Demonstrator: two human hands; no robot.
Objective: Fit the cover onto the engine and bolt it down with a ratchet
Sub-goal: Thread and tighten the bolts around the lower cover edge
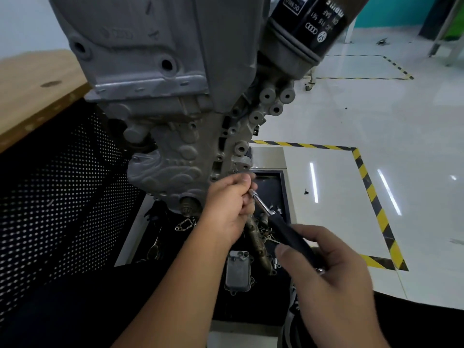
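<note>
A grey cast engine (175,101) hangs upside down in front of me, with a ribbed grey cover (163,169) sitting on its lower front face. A ratchet (266,212) with a chrome extension and black handle points at the cover's right edge. My left hand (226,204) pinches the socket end of the extension against the engine. My right hand (324,267) grips the black handle lower down, to the right.
A black oil filter (311,26) sticks out at the upper right. Below the engine a dark tray (283,197) holds loose parts, including a grey oil cooler (239,272) and a gasket (185,224). A wooden bench (32,96) with a perforated black panel (62,197) stands left. Striped floor tape (371,194) runs right.
</note>
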